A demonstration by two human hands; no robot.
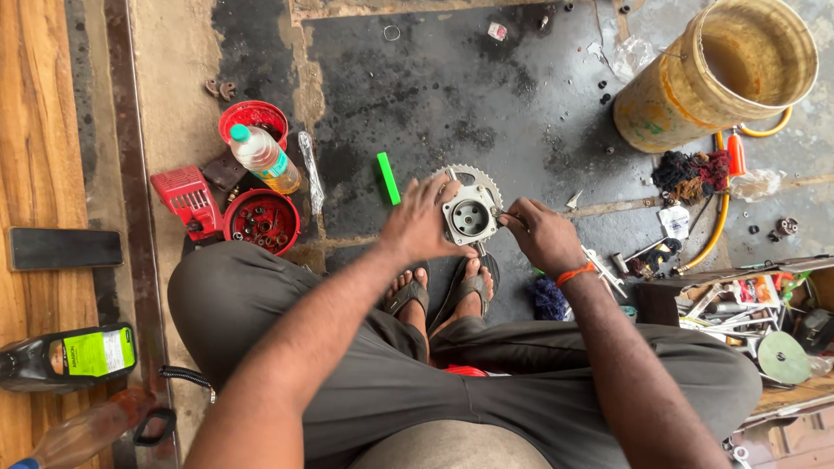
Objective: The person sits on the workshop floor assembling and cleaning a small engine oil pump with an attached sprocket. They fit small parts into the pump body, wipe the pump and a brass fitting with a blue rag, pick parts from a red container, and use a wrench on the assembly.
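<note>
I sit with my feet together on a dark, oily floor. My left hand (pixel 419 221) grips the left side of a small metal engine housing (pixel 469 217) with a round opening in its face. A toothed sprocket (pixel 482 178) shows behind it. My right hand (pixel 539 233), with an orange band at the wrist, pinches a thin metal tool against the housing's right edge. The tool's tip is hidden by my fingers.
A red bowl of small parts (pixel 262 221), a second red bowl (pixel 254 117), a plastic bottle (pixel 265 159) and a red cover (pixel 187 200) lie to the left. A green bar (pixel 387 178) lies nearby. A yellow drum (pixel 721 74) stands far right, above an open toolbox (pixel 756 317).
</note>
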